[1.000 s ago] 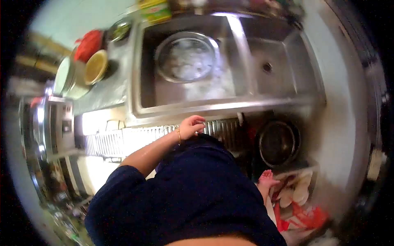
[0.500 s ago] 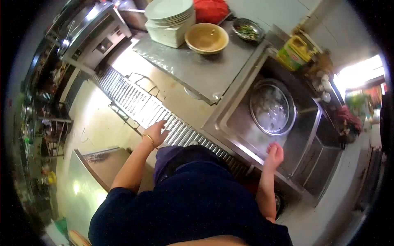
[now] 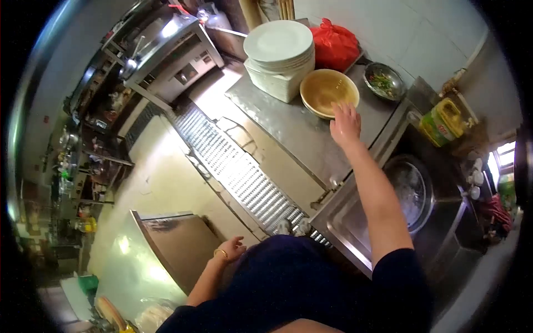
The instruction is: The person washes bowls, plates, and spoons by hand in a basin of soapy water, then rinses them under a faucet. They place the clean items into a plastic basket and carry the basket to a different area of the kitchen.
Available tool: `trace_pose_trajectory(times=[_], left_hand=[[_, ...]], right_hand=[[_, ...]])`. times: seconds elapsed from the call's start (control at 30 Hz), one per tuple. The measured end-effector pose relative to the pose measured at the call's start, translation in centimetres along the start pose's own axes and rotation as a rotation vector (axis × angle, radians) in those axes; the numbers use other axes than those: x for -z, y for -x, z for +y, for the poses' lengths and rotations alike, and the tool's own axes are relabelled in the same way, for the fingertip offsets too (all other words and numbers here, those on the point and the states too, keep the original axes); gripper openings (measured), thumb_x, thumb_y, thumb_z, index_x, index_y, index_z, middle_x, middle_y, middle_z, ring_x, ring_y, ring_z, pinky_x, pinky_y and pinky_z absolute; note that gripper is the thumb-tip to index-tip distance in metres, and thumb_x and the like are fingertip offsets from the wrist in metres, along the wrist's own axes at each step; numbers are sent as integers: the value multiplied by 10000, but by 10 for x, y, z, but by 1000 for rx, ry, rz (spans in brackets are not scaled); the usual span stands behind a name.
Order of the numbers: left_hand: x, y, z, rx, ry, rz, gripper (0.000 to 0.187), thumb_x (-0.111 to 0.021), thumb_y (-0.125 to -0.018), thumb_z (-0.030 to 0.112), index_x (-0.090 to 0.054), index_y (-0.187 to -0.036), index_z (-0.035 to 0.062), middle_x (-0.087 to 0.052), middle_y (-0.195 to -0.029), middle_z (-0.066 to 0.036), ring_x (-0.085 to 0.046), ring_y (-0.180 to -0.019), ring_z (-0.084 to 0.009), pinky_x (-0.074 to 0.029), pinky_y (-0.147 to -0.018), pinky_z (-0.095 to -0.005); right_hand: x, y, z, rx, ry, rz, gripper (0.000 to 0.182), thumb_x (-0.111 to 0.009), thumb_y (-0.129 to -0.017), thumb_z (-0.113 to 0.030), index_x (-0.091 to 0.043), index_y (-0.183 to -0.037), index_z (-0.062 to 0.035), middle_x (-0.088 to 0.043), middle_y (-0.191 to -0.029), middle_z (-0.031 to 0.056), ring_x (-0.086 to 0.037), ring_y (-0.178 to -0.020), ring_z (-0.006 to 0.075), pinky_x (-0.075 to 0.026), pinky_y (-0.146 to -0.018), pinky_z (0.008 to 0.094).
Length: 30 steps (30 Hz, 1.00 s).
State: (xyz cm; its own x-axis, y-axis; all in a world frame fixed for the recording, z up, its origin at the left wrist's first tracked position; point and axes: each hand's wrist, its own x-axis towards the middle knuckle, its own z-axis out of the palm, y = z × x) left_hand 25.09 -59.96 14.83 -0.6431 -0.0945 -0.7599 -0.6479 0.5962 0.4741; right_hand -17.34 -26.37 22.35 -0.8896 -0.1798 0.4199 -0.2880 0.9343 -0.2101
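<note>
A wide tan bowl (image 3: pixel 322 91) sits on the steel counter (image 3: pixel 277 119) with more rim showing beneath it. My right hand (image 3: pixel 345 123) reaches over its near edge, fingers stretched out and overlapping the rim in this view. Low beside my body, my left hand (image 3: pixel 232 250), with a gold bangle at the wrist, holds nothing and has its fingers apart. Left of the bowl rises a stack of white plates (image 3: pixel 277 41) on square white dishes (image 3: pixel 283 80).
A steel sink (image 3: pixel 361 222) with a round basin (image 3: pixel 413 188) of water lies to the right. Behind the bowl are a red plastic bag (image 3: pixel 336 44) and a metal bowl of greens (image 3: pixel 383 82). A yellow jug (image 3: pixel 444 122) stands by the sink. A floor grate (image 3: pixel 222 155) runs left.
My right hand has moved from over the sink to the tan bowl's rim. My left hand has drawn back lower toward my body. The view has shifted.
</note>
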Motion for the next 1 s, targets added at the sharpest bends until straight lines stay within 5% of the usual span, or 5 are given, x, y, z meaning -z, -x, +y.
trace_pose_trajectory(times=[0.17, 0.43, 0.63, 0.73, 1.0], left_hand=[[8, -1, -18, 180, 270, 207, 473, -649, -843, 231, -517, -1259, 47, -642, -1088, -138, -625, -952, -206, -504, -836, -316], [4, -1, -142, 378, 392, 196, 420, -671, -819, 207, -574, -1183, 20, -648, -1075, -129, -615, -989, -218, -496, -862, -329], [123, -47, -179, 269, -11, -14, 419, -638, -791, 299, -627, -1109, 28, -671, -910, -141, -634, -709, -228, -520, -629, -356], [217, -62, -149, 314, 72, 281, 427, -570, -798, 283, -587, -1144, 33, -652, -823, -161, -623, -527, -260, -506, -459, -401], [412, -92, -129, 188, -192, 569, 504, -526, -820, 398, -556, -1257, 150, -661, -1115, -83, -593, -1073, -246, -265, -1080, -476]], right_hand=[[-24, -34, 18, -25, -9, -348, 203, -582, -825, -237, -681, -892, -73, -665, -946, 85, -585, -954, 303, -455, -821, 440], [98, 52, 49, -975, -1368, 872, 473, -597, -897, -264, -439, -1247, 12, -454, -1293, 171, -494, -1141, 311, -465, -923, 566], [184, 119, 52, -1182, -1814, 969, 552, -453, -959, -340, -273, -1442, -143, -281, -1496, 87, -266, -1363, 309, -236, -1069, 633], [171, 114, -5, -767, -1570, 857, 655, -532, -920, -332, -212, -1465, -157, -262, -1500, 121, -262, -1365, 345, -301, -1052, 626], [92, -42, -246, -353, -1196, 869, 421, -547, -930, -204, -478, -1219, 94, -464, -1273, 270, -526, -1103, 379, -498, -903, 521]])
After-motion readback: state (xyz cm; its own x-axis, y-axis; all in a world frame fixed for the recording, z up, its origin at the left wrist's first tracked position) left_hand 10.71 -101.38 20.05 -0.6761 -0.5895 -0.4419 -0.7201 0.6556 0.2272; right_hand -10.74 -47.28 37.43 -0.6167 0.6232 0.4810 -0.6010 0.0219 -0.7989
